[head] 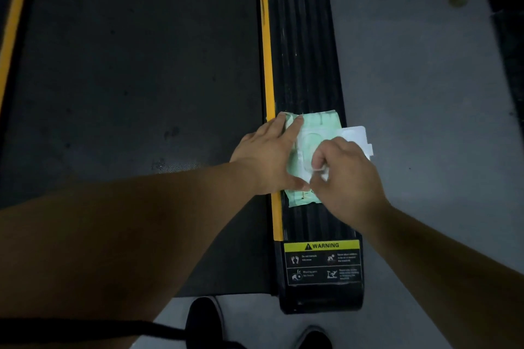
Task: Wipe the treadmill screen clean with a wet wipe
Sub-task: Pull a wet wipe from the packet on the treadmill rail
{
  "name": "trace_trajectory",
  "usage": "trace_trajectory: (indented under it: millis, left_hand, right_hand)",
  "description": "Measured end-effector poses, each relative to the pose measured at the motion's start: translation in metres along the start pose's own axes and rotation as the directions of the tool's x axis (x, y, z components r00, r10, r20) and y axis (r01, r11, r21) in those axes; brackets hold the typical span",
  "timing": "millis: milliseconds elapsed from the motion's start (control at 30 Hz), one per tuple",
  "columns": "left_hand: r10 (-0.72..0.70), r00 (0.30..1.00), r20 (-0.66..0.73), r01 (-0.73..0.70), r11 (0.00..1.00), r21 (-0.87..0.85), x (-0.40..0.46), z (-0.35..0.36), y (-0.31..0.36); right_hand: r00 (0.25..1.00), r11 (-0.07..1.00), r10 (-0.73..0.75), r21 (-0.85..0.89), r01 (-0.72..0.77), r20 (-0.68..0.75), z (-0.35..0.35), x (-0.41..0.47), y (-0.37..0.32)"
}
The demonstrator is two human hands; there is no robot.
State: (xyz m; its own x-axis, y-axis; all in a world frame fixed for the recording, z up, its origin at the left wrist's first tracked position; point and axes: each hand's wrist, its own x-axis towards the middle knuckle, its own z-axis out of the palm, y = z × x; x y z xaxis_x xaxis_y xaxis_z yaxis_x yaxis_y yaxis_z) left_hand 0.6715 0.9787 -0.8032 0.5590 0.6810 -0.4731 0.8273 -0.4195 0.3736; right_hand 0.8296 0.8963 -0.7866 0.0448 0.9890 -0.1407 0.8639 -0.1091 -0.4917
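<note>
A pale green pack of wet wipes (317, 125) lies on the treadmill's black right side rail (300, 51). Its white lid flap (355, 134) is folded open to the right. My left hand (269, 153) lies flat on the pack's left side, with fingers over its far corner and the thumb at its near edge. My right hand (344, 176) is over the pack's opening, thumb and fingers pinched on a bit of white wet wipe (320, 170) that sticks out. The treadmill screen is out of view.
The dark running belt (136, 79) fills the left, edged by a yellow strip (268, 71). A yellow warning label (321, 259) marks the rail's near end. Grey floor (425, 79) lies to the right. Two dark shoes (204, 320) stand on the floor behind the treadmill.
</note>
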Motion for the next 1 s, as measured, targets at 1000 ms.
trace_trajectory:
  millis: [1000]
  left_hand:
    - [0.008, 1.000, -0.024, -0.009, 1.000, -0.027, 0.002, 0.002, -0.003]
  right_hand:
    - [0.976, 0.987, -0.073, -0.158, 0.040, -0.208, -0.004, 0.016, -0.007]
